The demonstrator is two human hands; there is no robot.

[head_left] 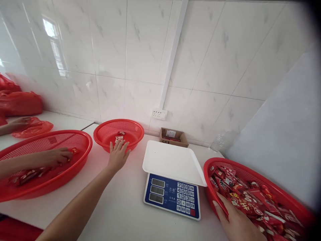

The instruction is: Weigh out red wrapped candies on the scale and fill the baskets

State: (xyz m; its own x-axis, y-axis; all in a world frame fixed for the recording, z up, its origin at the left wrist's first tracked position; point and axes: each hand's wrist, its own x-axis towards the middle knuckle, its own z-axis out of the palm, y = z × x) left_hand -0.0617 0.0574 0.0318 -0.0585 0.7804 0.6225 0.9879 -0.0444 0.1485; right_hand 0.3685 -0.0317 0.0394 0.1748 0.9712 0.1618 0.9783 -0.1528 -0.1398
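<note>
My left hand (pixel 117 155) reaches forward with its fingers spread and rests on the near rim of a small red mesh basket (pixel 130 125), which holds a couple of red-and-white packets (pixel 118 138). My right hand (pixel 234 221) lies at the near left edge of a big red basket (pixel 276 190) heaped with red snack packets (pixel 250 201). Its thumb stretches over the packets, and its other fingers are hidden among them. Between the hands stands a blue digital scale (pixel 173 195) with a white weighing tray (pixel 173 162).
On the left, another person's hand (pixel 54 157) reaches into a large red basket (pixel 45 184) of packets, and their other hand (pixel 20 122) rests on a red plastic bag (pixel 35 129). A small cardboard box (pixel 174 137) sits against the tiled wall below a socket (pixel 159 114).
</note>
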